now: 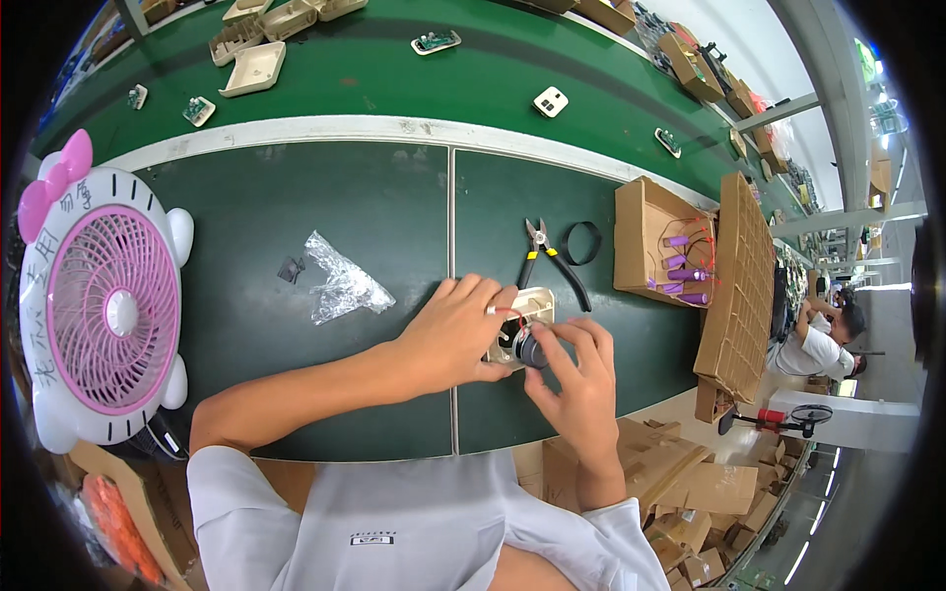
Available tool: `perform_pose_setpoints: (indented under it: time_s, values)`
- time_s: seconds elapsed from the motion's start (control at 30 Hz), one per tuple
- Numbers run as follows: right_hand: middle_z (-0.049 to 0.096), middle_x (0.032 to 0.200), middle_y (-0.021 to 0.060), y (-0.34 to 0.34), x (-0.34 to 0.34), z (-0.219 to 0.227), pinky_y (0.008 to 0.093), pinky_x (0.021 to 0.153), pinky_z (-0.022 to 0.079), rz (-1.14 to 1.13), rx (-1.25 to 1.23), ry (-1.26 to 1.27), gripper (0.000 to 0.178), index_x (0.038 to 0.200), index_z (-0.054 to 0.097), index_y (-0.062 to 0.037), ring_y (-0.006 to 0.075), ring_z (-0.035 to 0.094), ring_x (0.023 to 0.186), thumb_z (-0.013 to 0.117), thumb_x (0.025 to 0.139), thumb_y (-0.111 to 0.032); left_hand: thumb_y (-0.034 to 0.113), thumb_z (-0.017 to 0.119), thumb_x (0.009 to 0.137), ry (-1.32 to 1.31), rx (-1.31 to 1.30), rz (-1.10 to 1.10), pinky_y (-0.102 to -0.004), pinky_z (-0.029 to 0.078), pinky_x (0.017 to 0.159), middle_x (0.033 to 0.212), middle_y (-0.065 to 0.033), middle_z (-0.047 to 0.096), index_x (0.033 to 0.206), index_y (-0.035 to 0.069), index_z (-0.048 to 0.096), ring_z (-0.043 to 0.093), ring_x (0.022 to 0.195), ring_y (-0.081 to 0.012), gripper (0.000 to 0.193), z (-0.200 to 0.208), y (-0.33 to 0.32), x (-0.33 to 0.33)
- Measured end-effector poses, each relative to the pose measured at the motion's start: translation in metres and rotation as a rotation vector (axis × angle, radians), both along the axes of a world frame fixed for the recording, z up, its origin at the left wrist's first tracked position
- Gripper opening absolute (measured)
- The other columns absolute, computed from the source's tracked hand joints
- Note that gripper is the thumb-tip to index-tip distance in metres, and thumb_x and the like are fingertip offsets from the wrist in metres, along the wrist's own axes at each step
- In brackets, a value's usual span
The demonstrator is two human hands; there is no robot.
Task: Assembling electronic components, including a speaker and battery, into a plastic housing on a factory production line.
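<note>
A cream plastic housing (535, 300) lies open on the green workbench, right of the seam. My left hand (458, 330) grips its left side, with the thumb at the near edge and the fingers over the far edge. My right hand (576, 379) pinches a round black part with a silvery rim, which looks like a small speaker (531, 351). The part sits tilted at the housing's near right, partly covered by my fingers. A red wire (512, 311) with a pale connector end loops over the housing. Just beyond lie diagonal cutters (542, 254) with black and yellow handles.
A black ring (583, 243) lies beside the cutters. At right stands a cardboard box (641, 227) with purple wired cells. A crumpled clear bag (345, 281) lies left; a pink-white fan (113, 305) stands far left. Circuit boards and housings rest on the green belt (345, 89).
</note>
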State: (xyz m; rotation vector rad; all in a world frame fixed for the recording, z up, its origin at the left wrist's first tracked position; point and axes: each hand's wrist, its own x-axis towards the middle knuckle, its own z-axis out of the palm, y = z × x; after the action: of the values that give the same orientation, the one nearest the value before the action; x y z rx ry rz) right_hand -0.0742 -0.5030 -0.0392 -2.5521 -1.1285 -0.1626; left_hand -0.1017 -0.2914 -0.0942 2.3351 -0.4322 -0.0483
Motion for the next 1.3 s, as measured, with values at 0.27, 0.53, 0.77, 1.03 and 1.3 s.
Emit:
perform_pose_setpoints:
  time_s: [0.27,0.53,0.77,1.03,1.3]
  values:
    - [0.063,0.131,0.0093,-0.008,-0.031,-0.022,0.0498,0.105,0.039,-0.002,-0.132,-0.066,0.052,0.121,0.075,-0.0175,0.0365,0.049,0.131,0.083,0.070,-0.011,0.040,0.086,0.071,-0.028,-0.022,-0.070,-0.0448,0.041,0.097,0.132,-0.0166,0.056,0.140,-0.007,0.049,0.050,0.123,-0.0325,0.092,-0.006,-0.011,-0.019]
    - [0.058,0.144,0.0106,-0.014,-0.049,-0.042,0.0515,0.109,0.032,-0.204,-0.025,-0.133,0.035,0.111,0.079,-0.0220,0.0404,0.039,0.139,0.083,0.077,-0.015,0.041,0.086,0.071,-0.059,-0.052,-0.021,-0.0444,0.042,0.095,0.130,-0.0152,0.053,0.141,-0.002,0.049,0.049,0.122,-0.0332,0.091,-0.008,-0.016,-0.026]
    - [0.056,0.138,0.0118,-0.014,-0.046,-0.033,0.0545,0.108,0.032,-0.216,0.039,-0.048,0.034,0.111,0.077,-0.0210,0.0423,0.039,0.139,0.083,0.078,-0.021,0.039,0.087,0.073,0.035,-0.143,-0.011,-0.0448,0.041,0.100,0.127,-0.0156,0.050,0.143,-0.001,0.049,0.049,0.120,-0.0351,0.088,-0.006,-0.017,-0.027]
    - [0.053,0.148,0.0119,-0.020,-0.038,-0.005,0.0558,0.108,0.036,-0.043,-0.161,0.051,0.039,0.103,0.075,-0.0075,0.0414,0.035,0.145,0.085,0.070,-0.026,0.039,0.086,0.073,0.028,0.003,-0.102,-0.0435,0.042,0.094,0.124,-0.0168,0.050,0.141,-0.004,0.048,0.049,0.116,-0.0344,0.089,0.010,-0.016,-0.033]
    - [0.068,0.093,0.0180,-0.053,0.113,0.021,0.0477,0.080,0.055,-0.459,0.157,-0.107,0.013,0.087,0.070,-0.0011,0.0395,0.067,0.090,0.065,0.091,-0.012,0.043,0.081,0.077,0.149,0.387,-0.368,-0.0448,0.043,0.098,0.136,-0.0146,0.051,0.148,0.000,0.048,0.051,0.121,-0.0327,0.089,0.040,-0.006,-0.043]
